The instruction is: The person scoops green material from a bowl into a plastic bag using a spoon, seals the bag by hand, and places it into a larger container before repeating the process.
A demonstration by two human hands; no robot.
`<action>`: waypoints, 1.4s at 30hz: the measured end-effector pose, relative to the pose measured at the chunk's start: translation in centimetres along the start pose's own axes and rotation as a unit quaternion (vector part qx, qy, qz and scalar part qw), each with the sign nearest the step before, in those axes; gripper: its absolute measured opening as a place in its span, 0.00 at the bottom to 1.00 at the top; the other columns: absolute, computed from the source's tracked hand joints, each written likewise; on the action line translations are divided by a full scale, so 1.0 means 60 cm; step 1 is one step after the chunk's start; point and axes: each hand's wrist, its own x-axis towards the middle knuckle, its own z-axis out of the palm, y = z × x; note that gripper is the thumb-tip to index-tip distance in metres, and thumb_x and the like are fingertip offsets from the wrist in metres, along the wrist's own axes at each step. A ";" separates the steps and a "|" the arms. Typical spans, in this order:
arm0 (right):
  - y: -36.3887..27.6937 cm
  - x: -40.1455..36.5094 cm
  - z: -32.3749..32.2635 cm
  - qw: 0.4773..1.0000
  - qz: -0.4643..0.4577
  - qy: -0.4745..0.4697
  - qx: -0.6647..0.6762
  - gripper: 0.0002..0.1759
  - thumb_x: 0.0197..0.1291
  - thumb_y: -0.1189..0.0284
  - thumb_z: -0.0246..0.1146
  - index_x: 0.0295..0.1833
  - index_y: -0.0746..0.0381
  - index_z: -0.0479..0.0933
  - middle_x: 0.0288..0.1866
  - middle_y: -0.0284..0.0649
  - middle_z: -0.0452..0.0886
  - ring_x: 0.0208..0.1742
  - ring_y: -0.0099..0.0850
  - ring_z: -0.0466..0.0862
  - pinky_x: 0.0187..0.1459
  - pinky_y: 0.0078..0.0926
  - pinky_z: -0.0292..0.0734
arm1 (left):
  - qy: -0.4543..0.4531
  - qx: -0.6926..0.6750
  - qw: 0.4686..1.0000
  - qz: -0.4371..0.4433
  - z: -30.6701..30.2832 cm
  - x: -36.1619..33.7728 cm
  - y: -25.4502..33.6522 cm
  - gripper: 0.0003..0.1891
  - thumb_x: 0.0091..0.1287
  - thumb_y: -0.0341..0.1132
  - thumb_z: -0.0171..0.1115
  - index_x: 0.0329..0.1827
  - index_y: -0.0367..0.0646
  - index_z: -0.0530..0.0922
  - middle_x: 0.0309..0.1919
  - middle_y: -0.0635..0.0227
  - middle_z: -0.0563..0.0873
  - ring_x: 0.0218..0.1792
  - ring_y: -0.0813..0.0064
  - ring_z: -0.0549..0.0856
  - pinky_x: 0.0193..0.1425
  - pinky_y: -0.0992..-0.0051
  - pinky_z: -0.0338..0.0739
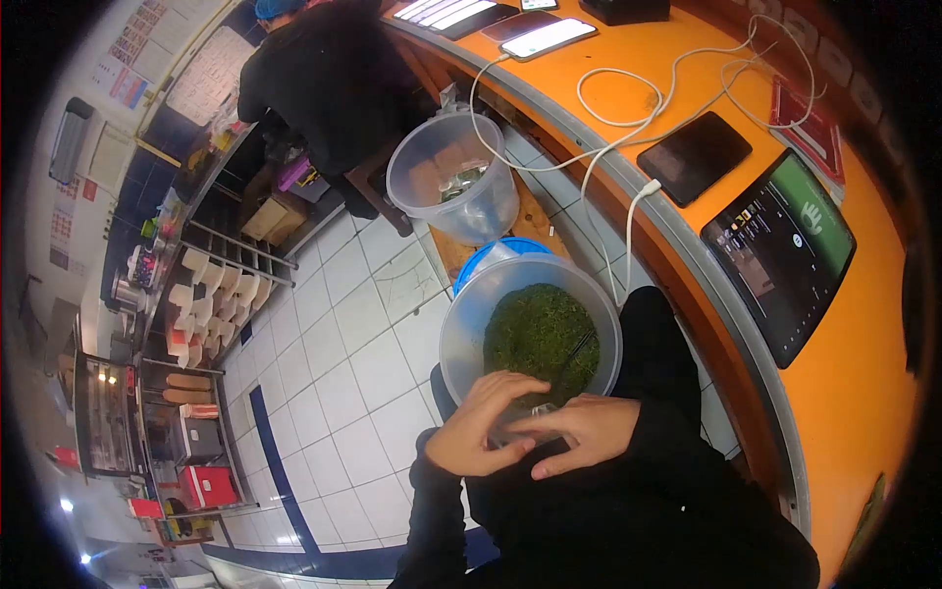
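A translucent plastic bucket [459, 339] stands between my knees, part-filled with finely chopped green herbs [540, 329]. A thin dark utensil [574, 361] leans in the herbs. At the bucket's near rim, my left hand [491, 427] curves its fingers over a small clear plastic thing [525, 420], partly covered by both hands. My right hand [587, 432] meets it from the other side, with a finger laid across it. The hands hide the exact kind of this clear thing.
Another translucent bucket [407, 177] holding small clear packets stands beyond, near a blue rim [505, 255]. An orange counter [628, 98] on the right carries phones, a tablet [785, 255] and a looping white cable [608, 147]. A person in black [309, 83] is behind.
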 end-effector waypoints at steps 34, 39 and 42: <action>-0.017 0.032 -0.046 0.900 0.120 0.383 -0.167 0.17 0.74 0.55 0.68 0.47 0.60 0.86 0.32 0.45 0.89 0.34 0.42 0.92 0.38 0.43 0.85 | 0.249 -0.014 0.967 -0.056 -0.007 0.005 -0.106 0.12 0.64 0.29 0.75 0.47 0.38 0.84 0.41 0.63 0.91 0.47 0.70 0.90 0.55 0.72 0.82; 0.089 0.082 -0.082 0.837 0.179 0.271 -0.441 0.18 0.75 0.55 0.65 0.38 0.57 0.88 0.34 0.44 0.91 0.39 0.44 0.93 0.40 0.49 0.85 | 0.304 -0.013 0.952 -0.036 -0.008 0.044 -0.120 0.12 0.67 0.31 0.75 0.48 0.37 0.84 0.38 0.63 0.91 0.42 0.72 0.90 0.51 0.71 0.83; 0.157 0.127 -0.088 0.802 0.289 0.107 -0.512 0.14 0.76 0.60 0.62 0.45 0.56 0.89 0.45 0.42 0.93 0.48 0.44 0.94 0.46 0.47 0.87 | 0.328 0.027 0.944 -0.035 0.000 0.047 -0.118 0.12 0.66 0.32 0.76 0.47 0.37 0.84 0.35 0.63 0.91 0.40 0.73 0.90 0.49 0.72 0.83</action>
